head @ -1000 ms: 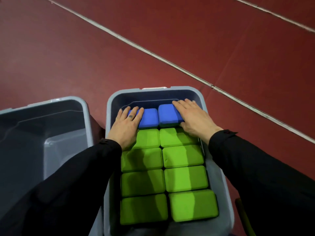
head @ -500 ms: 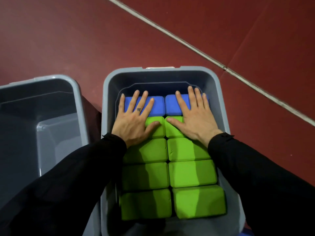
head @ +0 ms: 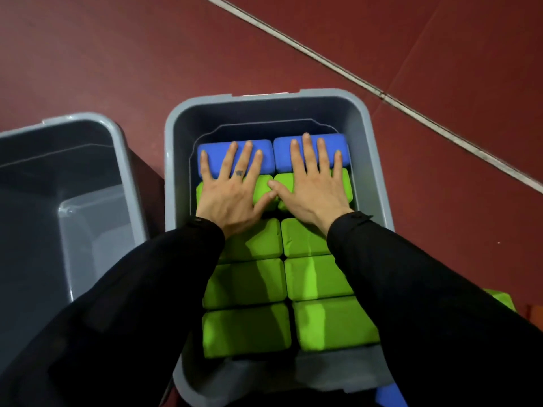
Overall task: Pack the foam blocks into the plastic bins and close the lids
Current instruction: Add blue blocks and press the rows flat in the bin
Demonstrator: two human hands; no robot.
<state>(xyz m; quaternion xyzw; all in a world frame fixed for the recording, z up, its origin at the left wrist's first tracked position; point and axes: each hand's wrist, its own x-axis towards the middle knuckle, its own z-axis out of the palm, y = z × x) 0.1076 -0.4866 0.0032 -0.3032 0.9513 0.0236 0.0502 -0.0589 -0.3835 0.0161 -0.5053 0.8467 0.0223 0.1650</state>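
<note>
Both hands lie flat with fingers spread, holding nothing: the left hand (head: 232,195) and right hand (head: 311,189) press across the 2 blue rounded foam blocks (head: 316,142) and the adjoining green rounded foam blocks (head: 246,283), evidently to seat the layer level. Blocks sit 2 abreast in the grey plastic bin (head: 173,160); no lid visible. The second grey plastic bin (head: 123,160), beside it, holds no blocks.

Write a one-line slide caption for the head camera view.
Both hands, left and right, press flat on blue and green foam blocks packed in a grey bin, an empty bin alongside.
</note>
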